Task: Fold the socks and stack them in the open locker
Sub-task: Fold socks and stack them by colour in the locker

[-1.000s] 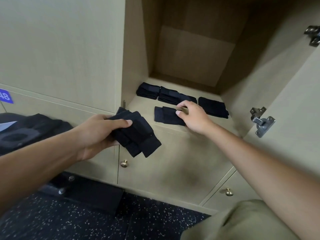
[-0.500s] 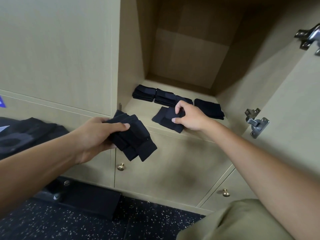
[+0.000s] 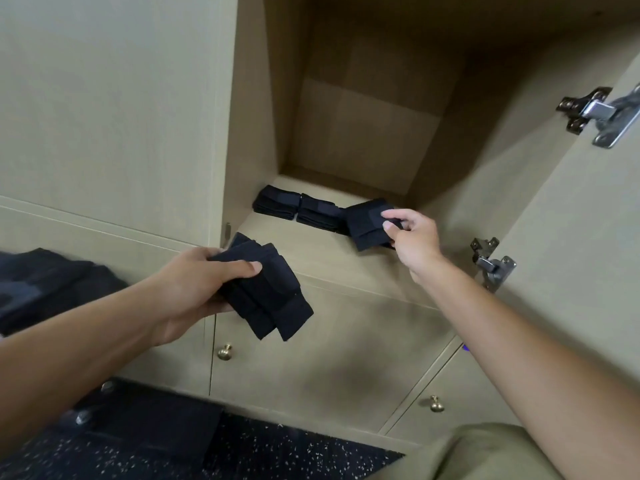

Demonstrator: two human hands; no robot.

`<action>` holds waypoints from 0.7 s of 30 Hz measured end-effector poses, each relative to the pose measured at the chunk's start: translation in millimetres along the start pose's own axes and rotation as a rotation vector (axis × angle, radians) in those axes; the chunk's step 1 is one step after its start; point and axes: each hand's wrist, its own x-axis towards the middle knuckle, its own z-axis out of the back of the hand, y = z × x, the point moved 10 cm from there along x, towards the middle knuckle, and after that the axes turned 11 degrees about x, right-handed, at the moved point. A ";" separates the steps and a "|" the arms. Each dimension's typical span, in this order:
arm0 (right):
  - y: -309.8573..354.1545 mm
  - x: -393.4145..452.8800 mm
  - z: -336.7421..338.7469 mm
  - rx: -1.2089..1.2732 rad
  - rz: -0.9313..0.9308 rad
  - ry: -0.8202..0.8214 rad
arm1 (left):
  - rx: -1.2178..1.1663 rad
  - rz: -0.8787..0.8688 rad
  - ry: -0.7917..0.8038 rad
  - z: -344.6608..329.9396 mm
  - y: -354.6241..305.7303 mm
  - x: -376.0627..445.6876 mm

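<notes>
My left hand (image 3: pixel 194 289) grips a bundle of folded black socks (image 3: pixel 266 296) in front of the locker, just below its floor edge. My right hand (image 3: pixel 412 237) pinches one folded black sock (image 3: pixel 365 223) and holds it lifted over the right part of the open locker floor (image 3: pixel 311 247). Two stacks of folded black socks (image 3: pixel 277 202) (image 3: pixel 317 214) lie side by side at the back left of the floor. The lifted sock and my right hand hide whatever lies under them.
The open locker door (image 3: pixel 588 237) stands at the right with two metal hinges (image 3: pixel 493 263). Closed doors with brass knobs (image 3: pixel 224 351) sit below. A dark heap of cloth (image 3: pixel 41 282) lies at the left. The floor is dark and speckled.
My right hand has picked the folded sock up from the front of the locker floor and carried it back and to the right. My left hand has kept its bundle nearly still.
</notes>
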 end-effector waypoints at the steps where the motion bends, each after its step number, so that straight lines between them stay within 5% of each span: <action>1: -3.6 5.0 1.1 0.008 -0.018 -0.031 | 0.004 0.001 -0.003 0.8 0.5 0.1; 10: -31.0 43.7 -13.9 0.088 -0.160 -0.124 | 0.010 0.016 -0.029 -2.6 5.0 3.7; 21: -38.9 52.4 -38.9 0.126 -0.207 -0.035 | -0.008 0.000 0.030 -17.0 1.4 7.4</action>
